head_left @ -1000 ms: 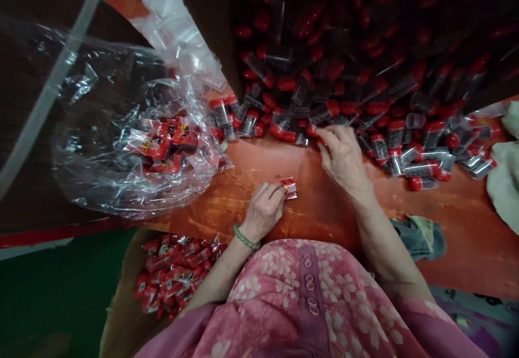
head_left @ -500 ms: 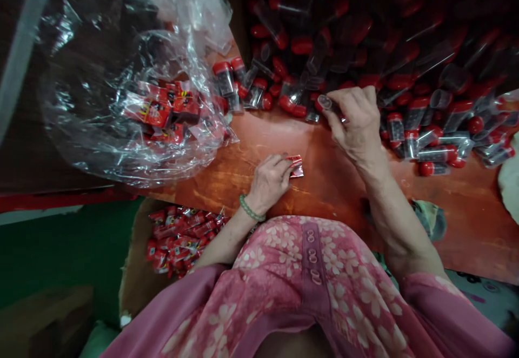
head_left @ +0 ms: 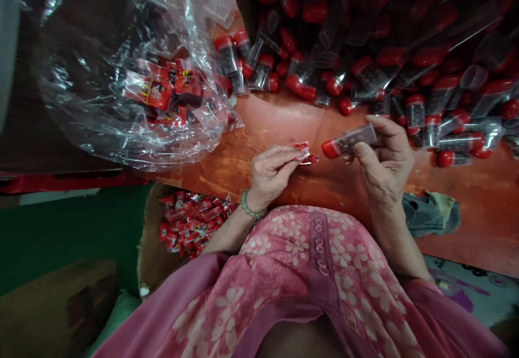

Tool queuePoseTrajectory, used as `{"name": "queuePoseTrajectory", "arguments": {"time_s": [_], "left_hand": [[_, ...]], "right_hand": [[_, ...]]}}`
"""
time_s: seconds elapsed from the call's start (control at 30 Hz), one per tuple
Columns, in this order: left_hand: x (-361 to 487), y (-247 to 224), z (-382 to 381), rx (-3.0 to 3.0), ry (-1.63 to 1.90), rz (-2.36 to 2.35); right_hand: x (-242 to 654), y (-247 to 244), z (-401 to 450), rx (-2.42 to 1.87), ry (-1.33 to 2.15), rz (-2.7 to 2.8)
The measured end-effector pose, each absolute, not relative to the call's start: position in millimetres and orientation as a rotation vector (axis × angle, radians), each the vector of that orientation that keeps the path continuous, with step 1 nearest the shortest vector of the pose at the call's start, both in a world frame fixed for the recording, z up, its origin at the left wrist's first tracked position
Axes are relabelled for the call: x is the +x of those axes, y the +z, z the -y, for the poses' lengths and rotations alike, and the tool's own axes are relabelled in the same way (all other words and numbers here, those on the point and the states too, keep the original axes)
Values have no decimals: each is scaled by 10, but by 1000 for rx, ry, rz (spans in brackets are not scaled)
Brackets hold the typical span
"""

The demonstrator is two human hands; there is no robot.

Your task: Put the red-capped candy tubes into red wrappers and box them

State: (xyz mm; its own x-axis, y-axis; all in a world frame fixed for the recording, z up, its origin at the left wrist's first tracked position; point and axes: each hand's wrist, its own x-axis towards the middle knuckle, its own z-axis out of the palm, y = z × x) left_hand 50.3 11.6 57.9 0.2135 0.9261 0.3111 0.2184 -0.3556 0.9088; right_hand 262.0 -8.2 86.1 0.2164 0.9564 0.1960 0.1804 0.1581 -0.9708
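Note:
My left hand (head_left: 273,171) pinches a small red-and-clear printed plastic sleeve (head_left: 301,147) just above the tabletop. To its right, my right hand (head_left: 387,166) grips a clear plastic tube with a red cap (head_left: 352,140) between thumb and fingers. The tube lies nearly level, its cap pointing left toward the sleeve, with a small gap between them. Small dark shapes show through its wall, too blurred to name. Beyond both hands lies a heap of similar red-capped tubes (head_left: 416,113), its far part in deep shadow.
A large clear plastic bag (head_left: 81,114) with red printed pieces (head_left: 156,93) inside lies at the left of the wooden table (head_left: 267,114). Below the table edge, a cardboard box (head_left: 151,233) holds many red wrapped items (head_left: 190,225). A crumpled grey-green cloth (head_left: 430,214) rests near my right forearm.
My right hand has come back from the heap toward me with a red-capped tube. My left hand has shifted slightly right with the sleeve. The view has moved a little.

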Motion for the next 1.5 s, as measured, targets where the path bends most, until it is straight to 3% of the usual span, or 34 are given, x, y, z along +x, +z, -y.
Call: {"name": "queuePoseTrajectory", "arguments": {"time_s": [0.47,1.2,1.5], "left_hand": [[564,515,-37,1580,1295,-1048],[528,514,-43,1499,987,-1005],[505,491,-45,1469,976,-1013]], "right_hand": [[2635,963,249,-1324,796,1225],[2733,989,297,-1383,877,1586],[2913,1164,232,-1474,788,1369]]}}
